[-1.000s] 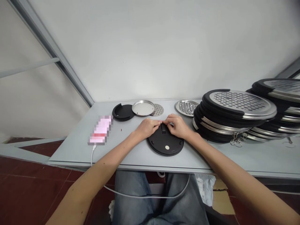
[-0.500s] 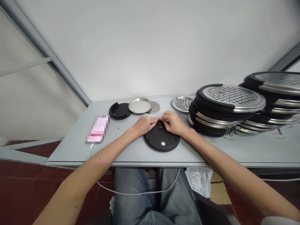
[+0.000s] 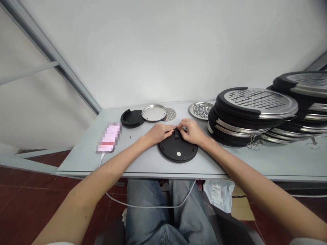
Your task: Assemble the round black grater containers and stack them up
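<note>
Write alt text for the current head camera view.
A person's left hand and right hand touch the far edge of a round black disc on a grey table. Beyond lie a black holder, a shallow metal dish and two perforated metal discs. A pixelated phone lies at left, stacked black-and-metal discs at right.

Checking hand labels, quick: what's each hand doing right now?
Left hand: at the black disc, by its far edge; whether it grips can't be told.
Right hand: fingers bent at that edge; grip can't be told either.
</note>
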Available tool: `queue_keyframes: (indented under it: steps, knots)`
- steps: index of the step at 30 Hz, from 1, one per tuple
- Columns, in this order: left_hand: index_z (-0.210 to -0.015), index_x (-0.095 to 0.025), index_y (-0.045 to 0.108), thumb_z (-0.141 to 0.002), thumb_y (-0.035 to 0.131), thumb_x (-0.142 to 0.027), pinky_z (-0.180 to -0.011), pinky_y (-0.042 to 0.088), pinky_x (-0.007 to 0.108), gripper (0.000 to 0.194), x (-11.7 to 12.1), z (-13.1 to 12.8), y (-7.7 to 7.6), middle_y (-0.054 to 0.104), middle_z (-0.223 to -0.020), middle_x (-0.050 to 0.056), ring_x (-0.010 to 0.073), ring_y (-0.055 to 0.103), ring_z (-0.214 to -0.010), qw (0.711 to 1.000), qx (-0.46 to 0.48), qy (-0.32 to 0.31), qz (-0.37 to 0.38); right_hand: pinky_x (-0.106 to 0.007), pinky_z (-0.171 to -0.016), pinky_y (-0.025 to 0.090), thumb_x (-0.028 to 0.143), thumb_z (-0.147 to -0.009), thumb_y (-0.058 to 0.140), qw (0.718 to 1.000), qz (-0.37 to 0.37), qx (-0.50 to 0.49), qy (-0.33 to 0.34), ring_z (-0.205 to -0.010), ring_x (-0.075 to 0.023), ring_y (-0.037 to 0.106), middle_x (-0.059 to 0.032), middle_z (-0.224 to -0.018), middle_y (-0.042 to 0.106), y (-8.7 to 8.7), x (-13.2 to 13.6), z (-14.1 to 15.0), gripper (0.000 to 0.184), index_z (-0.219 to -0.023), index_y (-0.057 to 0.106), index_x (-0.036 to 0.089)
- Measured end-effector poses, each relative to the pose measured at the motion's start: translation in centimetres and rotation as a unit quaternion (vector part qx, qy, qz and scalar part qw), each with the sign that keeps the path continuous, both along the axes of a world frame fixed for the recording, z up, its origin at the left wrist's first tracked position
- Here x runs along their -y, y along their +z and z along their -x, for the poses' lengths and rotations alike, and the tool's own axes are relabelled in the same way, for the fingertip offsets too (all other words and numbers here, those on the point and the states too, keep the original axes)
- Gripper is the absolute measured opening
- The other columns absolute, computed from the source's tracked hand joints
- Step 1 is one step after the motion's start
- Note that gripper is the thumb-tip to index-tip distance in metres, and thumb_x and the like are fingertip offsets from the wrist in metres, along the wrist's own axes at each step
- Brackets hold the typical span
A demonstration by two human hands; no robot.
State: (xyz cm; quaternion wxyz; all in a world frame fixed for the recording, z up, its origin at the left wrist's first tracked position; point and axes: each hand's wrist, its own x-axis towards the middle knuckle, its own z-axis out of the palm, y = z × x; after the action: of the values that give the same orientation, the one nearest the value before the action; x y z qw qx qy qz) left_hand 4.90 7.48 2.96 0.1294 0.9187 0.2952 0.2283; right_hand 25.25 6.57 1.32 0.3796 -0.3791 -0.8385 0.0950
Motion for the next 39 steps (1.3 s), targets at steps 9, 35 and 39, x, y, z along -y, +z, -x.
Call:
queue_keyframes:
  steps: [9,35,39]
  knots:
    - [-0.104,-0.021,0.070,-0.090,0.051,-0.016,-0.100,0.048,0.031,0.024,-0.06,0.18,-0.13,0.067,-0.119,0.005,0.0198,0.064,-0.111,1.000,-0.001,-0.007,-0.009,-0.031,-0.067,0.042,0.004,-0.075,0.049,1.000,0.009,0.002,-0.005,-0.071,-0.0195,0.054,-0.0051,-0.071,0.058,0.09,-0.01,0.02,0.018,-0.073,0.059,0.019]
    - [-0.102,-0.015,0.070,-0.091,0.050,-0.015,-0.097,0.049,0.030,0.023,-0.56,-0.19,0.31,0.068,-0.118,0.008,0.0201,0.064,-0.111,0.999,-0.030,-0.042,-0.001,-0.030,-0.066,0.039,0.006,-0.076,0.048,0.999,-0.003,0.032,-0.034,-0.071,-0.0195,0.051,-0.0052,-0.069,0.054,0.33,0.64,-0.05,0.017,-0.070,0.059,0.018]
    - [-0.102,-0.018,0.070,-0.091,0.050,-0.015,-0.099,0.047,0.030,0.023,-0.59,-0.30,0.39,0.067,-0.120,0.006,0.0184,0.062,-0.114,0.998,-0.045,-0.041,0.003,-0.031,-0.067,0.040,0.008,-0.077,0.049,0.999,0.004,0.021,-0.034,-0.071,-0.0197,0.051,-0.0049,-0.069,0.055,0.27,0.78,-0.24,0.017,-0.071,0.061,0.018]
